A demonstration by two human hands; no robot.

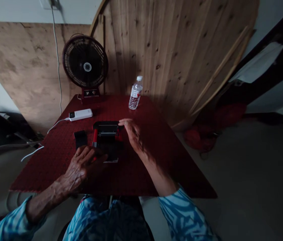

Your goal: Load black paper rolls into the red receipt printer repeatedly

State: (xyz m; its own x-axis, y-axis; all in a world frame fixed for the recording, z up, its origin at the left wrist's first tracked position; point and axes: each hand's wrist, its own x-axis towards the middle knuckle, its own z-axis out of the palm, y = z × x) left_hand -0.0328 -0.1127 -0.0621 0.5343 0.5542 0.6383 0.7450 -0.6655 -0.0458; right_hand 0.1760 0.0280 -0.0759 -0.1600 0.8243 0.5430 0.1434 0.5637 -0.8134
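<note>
A small black machine with red sides and a metal roller (107, 131) stands on the middle of the red table, its near end dark and partly hidden. My left hand (83, 165) lies over that near end, fingers curled onto it. My right hand (132, 134) reaches in from the right, fingertips at the far right corner of the machine. A flat black rectangular pad (80, 139) lies just left of the machine, apart from both hands. A white paper edge (111, 161) shows under the machine's near end.
The table (56, 167) has a red patterned top. A white power bank (81, 114) with a cable and a water bottle (135, 93) stand beyond the machine. A black desk fan (85, 61) sits at the far edge against wooden boards.
</note>
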